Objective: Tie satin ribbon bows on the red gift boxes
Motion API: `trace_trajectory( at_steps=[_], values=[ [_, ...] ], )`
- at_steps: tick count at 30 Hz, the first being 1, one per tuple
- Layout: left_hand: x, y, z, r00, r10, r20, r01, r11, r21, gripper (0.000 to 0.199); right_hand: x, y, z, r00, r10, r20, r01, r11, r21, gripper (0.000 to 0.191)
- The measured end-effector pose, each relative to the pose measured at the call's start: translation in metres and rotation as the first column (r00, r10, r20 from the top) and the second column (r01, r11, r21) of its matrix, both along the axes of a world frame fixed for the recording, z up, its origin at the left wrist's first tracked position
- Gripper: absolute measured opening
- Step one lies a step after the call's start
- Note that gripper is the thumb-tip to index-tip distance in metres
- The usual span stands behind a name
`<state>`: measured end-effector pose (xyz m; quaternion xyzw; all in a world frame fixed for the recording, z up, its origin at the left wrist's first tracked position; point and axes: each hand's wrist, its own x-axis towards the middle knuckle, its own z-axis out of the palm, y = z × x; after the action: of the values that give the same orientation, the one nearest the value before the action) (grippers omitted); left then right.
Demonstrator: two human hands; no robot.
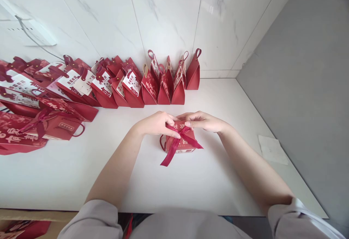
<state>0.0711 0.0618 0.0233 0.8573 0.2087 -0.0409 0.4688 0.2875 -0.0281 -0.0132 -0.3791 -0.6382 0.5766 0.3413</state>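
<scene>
A small red gift box [185,145] with pale lettering rests on the white table in front of me. Dark red ribbon [172,152] is tied around it in a bow, its two tails hanging over the near side. My left hand [156,123] is closed at the bow's left side, thumb lying across the ribbon by the knot. From the right, my right hand [205,121] closes on the ribbon's other side, with fingertips at the box's top edge. The fingers of both hands meet behind the box, where part of their grip is hidden. A dark red cord handle [163,142] sticks out at the box's left.
Several red tent-shaped gift boxes [133,86] with loop handles line the back of the white table [218,181]. More boxes with bows [61,125] lie at the left. A white paper [272,149] is near the right edge. A cable [38,44] runs down the marbled wall.
</scene>
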Motion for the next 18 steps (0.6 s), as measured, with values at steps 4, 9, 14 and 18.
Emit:
trace_trajectory(
  at_steps=[4, 9, 14, 18],
  values=[
    [-0.0014, 0.0023, -0.0003, 0.999, -0.034, 0.007, 0.035, 0.997, -0.066, 0.039, 0.0011, -0.0015, 0.0050, 0.998, 0.067, 0.019, -0.067, 0.997, -0.032, 0.039],
    [-0.0033, 0.0034, 0.0026, 0.999, -0.045, -0.012, 0.044, 0.996, -0.071, 0.046, 0.0053, -0.0019, 0.0050, 0.995, 0.088, 0.037, -0.087, 0.995, -0.039, 0.039],
    [-0.0041, 0.0027, 0.0055, 0.999, -0.037, -0.021, 0.036, 0.998, -0.060, 0.042, 0.0075, -0.0025, 0.0053, 0.994, 0.098, 0.044, -0.096, 0.995, -0.040, 0.039],
    [-0.0045, 0.0044, 0.0033, 0.999, -0.039, -0.024, 0.038, 0.997, -0.072, 0.045, 0.0075, -0.0029, 0.0079, 0.991, 0.111, 0.074, -0.109, 0.993, -0.036, 0.040]
  ],
)
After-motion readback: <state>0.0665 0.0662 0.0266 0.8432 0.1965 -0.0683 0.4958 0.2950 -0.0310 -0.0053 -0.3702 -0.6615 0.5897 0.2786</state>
